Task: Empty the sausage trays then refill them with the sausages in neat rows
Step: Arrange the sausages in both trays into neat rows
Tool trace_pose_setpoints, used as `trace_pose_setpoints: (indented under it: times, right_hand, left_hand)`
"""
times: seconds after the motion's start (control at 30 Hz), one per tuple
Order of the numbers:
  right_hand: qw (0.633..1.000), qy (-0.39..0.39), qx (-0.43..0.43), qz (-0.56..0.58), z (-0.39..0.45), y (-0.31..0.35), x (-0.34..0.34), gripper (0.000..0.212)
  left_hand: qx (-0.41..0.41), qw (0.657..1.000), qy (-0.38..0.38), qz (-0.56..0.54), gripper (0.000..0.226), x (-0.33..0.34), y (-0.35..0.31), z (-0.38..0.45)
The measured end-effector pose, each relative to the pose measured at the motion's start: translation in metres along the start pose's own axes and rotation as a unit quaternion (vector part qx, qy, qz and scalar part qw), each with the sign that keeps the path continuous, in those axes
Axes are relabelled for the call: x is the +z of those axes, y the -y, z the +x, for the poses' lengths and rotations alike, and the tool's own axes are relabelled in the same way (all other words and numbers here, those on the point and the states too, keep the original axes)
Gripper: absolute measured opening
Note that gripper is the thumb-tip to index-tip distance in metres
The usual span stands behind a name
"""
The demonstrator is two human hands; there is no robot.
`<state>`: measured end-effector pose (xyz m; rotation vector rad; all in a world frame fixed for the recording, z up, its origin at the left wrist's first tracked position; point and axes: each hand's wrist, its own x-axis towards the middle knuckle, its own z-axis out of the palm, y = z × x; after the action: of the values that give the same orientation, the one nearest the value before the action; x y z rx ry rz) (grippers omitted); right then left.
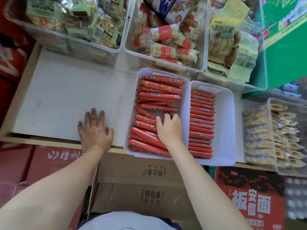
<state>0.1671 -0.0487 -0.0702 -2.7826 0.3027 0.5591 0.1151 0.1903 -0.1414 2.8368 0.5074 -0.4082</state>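
Two white sausage trays stand side by side on the white shelf (66,97). The larger left tray (186,100) holds red sausages (159,97) lying crosswise, somewhat askew. The right tray (224,127) holds smaller red sausages (201,123) in a neat row along its left side. My right hand (169,128) reaches into the left tray, its fingers curled down onto the sausages in the middle; whether it grips one I cannot tell. My left hand (95,130) rests flat on the bare shelf to the left of that tray, fingers spread.
Clear bins of packaged snacks (79,27) (166,39) (232,47) line the back. Another clear bin of wrapped biscuits (272,135) stands at the right. A green box (285,39) rises at the back right. Cardboard cartons (141,188) sit below the shelf's front edge.
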Motion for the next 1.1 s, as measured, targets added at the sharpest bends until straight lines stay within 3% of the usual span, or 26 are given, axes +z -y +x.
trace_pose_setpoints:
  times: [0.1,0.23,0.33,0.47,0.63,0.73,0.83,0.93,1.03,1.1]
  right_hand:
    - [0.99,0.093,0.065,0.08,0.014,-0.003,-0.004,0.059]
    - [0.966,0.096,0.108,0.216,0.023,-0.002,-0.02,0.049]
    - [0.956,0.108,0.111,0.25,0.028,-0.004,-0.03,0.05]
    - [0.96,0.132,0.069,0.238,0.034,-0.01,-0.038,0.019]
    - [0.977,0.151,-0.007,0.149,0.027,-0.011,-0.06,0.031]
    - [0.987,0.109,-0.067,0.102,0.016,-0.008,-0.085,0.035]
    - [0.978,0.088,-0.096,0.162,0.005,0.002,-0.094,0.036]
    - [0.976,0.131,-0.126,0.118,-0.003,0.012,-0.077,0.052]
    - [0.977,0.161,-0.143,0.011,-0.017,0.009,-0.05,0.097]
    - [0.968,0.17,-0.168,-0.076,-0.026,-0.001,-0.032,0.115]
  left_hand:
    - [-0.001,1.0,0.0,-0.003,0.067,0.0,0.0,0.001]
    - [-0.002,1.0,0.002,0.001,0.068,0.001,0.001,0.0]
    - [0.002,1.0,0.001,0.006,0.068,0.001,0.001,0.001]
    - [0.003,1.0,0.002,0.006,0.068,0.002,0.001,0.001]
    - [0.001,1.0,0.005,0.003,0.068,0.0,0.0,0.001]
    - [0.0,1.0,0.006,0.002,0.068,0.0,0.001,0.001]
    - [0.0,1.0,0.008,0.005,0.068,0.0,0.001,0.001]
    - [0.001,1.0,0.006,0.005,0.068,0.0,0.001,0.0]
    - [0.003,1.0,0.008,0.006,0.068,-0.001,0.001,0.0]
    - [0.003,1.0,0.008,0.004,0.068,-0.001,0.001,0.0]
